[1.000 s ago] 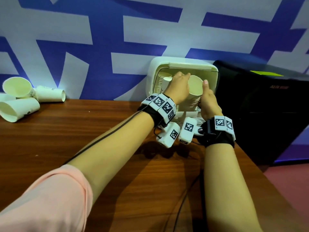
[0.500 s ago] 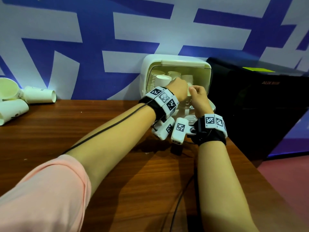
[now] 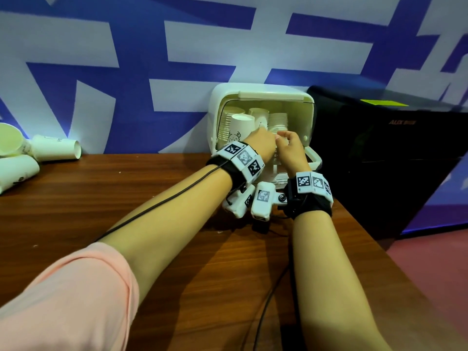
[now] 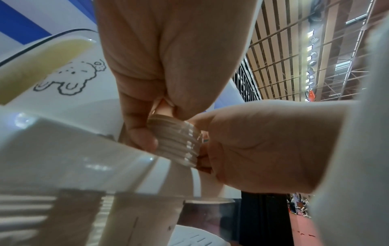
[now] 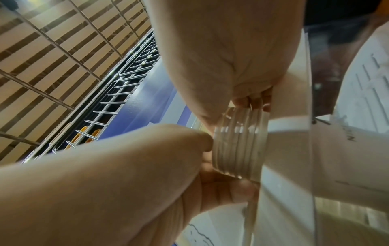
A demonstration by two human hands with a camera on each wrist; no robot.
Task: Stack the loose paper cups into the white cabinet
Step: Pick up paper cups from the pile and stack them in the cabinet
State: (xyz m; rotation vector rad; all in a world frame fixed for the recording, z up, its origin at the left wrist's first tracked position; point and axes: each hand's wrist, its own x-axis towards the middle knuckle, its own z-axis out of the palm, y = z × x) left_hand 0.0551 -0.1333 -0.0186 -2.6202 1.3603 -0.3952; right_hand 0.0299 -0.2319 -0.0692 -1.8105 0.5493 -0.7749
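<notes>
Two hands meet at the mouth of the white cabinet (image 3: pixel 263 97) in the head view. The left hand (image 3: pixel 262 145) and right hand (image 3: pixel 291 150) curl together around a stack (image 3: pixel 276 133) of nested paper cups at the cabinet's open front; only a few ribbed rims show between the knuckles. Inside the cabinet stand more cups, one at its left with a small printed cartoon (image 3: pixel 241 127). Three loose cups (image 3: pixel 57 148) lie on their sides on the table (image 3: pixel 101 198), far left of the cabinet, against the blue and white wall.

From the left wrist, the left hand (image 4: pixel 168 66) wraps the stack (image 4: pixel 174 141) from above, thumb pressed to its ridged rims, while the right hand (image 4: pixel 263 149) grips it from the side. A cartoon-printed cup (image 4: pixel 69 79) sits just left of the hand, inside the cabinet.

From the right wrist, the stack's (image 5: pixel 240 144) rims sit pinched between the right hand (image 5: pixel 126 174) below and the left hand (image 5: pixel 221 50) above, both clamped on it.
</notes>
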